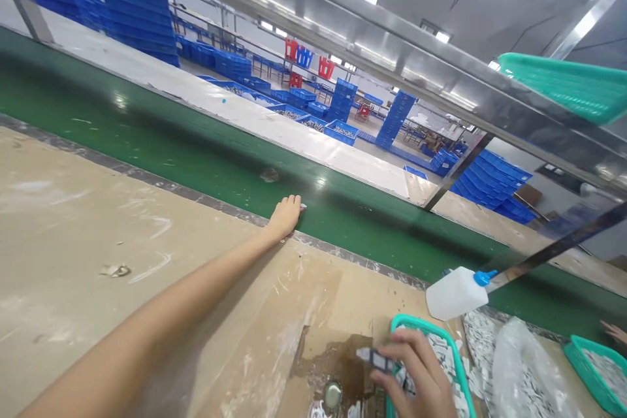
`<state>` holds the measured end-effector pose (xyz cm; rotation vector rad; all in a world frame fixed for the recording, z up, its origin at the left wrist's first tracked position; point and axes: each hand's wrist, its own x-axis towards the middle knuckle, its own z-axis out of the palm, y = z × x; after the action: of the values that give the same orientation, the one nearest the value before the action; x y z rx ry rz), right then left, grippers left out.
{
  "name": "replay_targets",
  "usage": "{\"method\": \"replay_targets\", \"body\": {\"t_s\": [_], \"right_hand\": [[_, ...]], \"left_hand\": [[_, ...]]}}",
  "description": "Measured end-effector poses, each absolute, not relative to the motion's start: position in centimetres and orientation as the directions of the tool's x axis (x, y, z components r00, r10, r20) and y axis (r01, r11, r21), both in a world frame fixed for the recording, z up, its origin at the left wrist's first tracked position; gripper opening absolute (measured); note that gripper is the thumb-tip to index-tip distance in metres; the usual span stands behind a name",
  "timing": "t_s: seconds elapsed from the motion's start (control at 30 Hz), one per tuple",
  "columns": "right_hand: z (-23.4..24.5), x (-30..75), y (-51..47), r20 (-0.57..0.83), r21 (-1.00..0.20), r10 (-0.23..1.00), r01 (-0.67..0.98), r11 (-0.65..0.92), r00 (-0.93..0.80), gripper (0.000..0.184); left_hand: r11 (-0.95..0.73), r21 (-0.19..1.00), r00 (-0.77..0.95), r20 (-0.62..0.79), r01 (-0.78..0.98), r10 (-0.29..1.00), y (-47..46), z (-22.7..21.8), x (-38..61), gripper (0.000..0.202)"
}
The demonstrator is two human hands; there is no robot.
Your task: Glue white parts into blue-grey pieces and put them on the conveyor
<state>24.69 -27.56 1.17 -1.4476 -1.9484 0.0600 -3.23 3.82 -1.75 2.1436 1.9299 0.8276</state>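
My left hand (285, 217) reaches out over the green conveyor belt (235, 179), fingers closed and bent downward. A small pale piece (304, 206) pokes out at its fingertips; the rest is hidden by the hand. Nearer to me, my right hand (418, 369) pinches a small dark-and-white plastic part (378, 359) with a pale tip, slightly blurred. Under that hand is a green plastic basket (458, 366) of small white and dark pieces. Left of the basket, a round metal-looking cap (332, 395) sits on a wet brown patch of the worktable (235, 333).
A white bottle with a blue cap (458, 294) stands by the belt. Right of the basket lies a clear plastic bag (524, 366) of pieces. Another green basket (573, 356) is near a co-worker's hand (614, 332). A metal frame (343, 32) crosses overhead.
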Motion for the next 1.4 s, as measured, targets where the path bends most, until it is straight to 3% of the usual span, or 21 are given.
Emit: {"method": "replay_targets", "body": {"t_s": [0.1, 0.27, 0.4, 0.53, 0.83, 1.0, 1.13, 1.27, 1.4], "right_hand": [[3.5, 23.9, -22.3, 0.388, -0.433, 0.888, 0.801, 0.413, -0.247, 0.013], [4.3, 20.1, -11.2, 0.371, -0.473, 0.922, 0.833, 0.287, -0.107, 0.014], [2.9, 17.9, -4.6, 0.306, -0.472, 0.950, 0.858, 0.203, -0.056, 0.016], [1.6, 18.3, -2.9, 0.169, -0.458, 0.976, 0.866, 0.200, -0.136, 0.027], [5.6, 25.8, -13.7, 0.068, -0.402, 0.975, 0.889, 0.219, -0.210, 0.033], [5.2, 32.1, -24.9, -0.102, -0.300, 0.993, 0.954, 0.019, -0.051, 0.025], [1.5, 32.8, -29.8, -0.131, -0.289, 0.988, 0.956, 0.042, -0.083, 0.038], [-1.1, 31.1, -30.3, -0.088, -0.288, 0.989, 0.953, 0.091, -0.121, 0.022], [-1.4, 30.9, -29.9, -0.040, -0.412, 0.988, 0.904, 0.117, -0.146, 0.023]], "left_hand": [[-0.168, 0.460, 0.008, 0.330, 0.872, 0.944, 3.5, -0.4, -3.8, 0.008], [-0.109, 0.500, -0.084, 0.347, 0.859, 0.934, 0.0, 1.6, -5.1, 0.015], [-0.223, 0.476, 0.044, 0.358, 0.851, 0.933, -8.0, 0.0, -6.7, 0.018], [-0.321, 0.422, 0.166, 0.363, 0.848, 0.917, -15.3, -3.2, -9.4, 0.032], [-0.299, 0.421, 0.140, 0.368, 0.857, 0.919, -17.3, -4.4, -10.6, 0.033], [-0.250, 0.241, 0.158, 0.343, 0.938, 0.926, -17.5, -4.4, -9.8, 0.031], [-0.200, 0.115, 0.156, 0.311, 0.973, 0.938, -17.6, -3.9, -9.1, 0.030], [-0.188, 0.165, 0.136, 0.283, 0.968, 0.949, -17.8, -3.3, -8.7, 0.030], [-0.121, 0.376, 0.025, 0.251, 0.919, 0.968, -18.3, -2.6, -8.8, 0.034]]}}
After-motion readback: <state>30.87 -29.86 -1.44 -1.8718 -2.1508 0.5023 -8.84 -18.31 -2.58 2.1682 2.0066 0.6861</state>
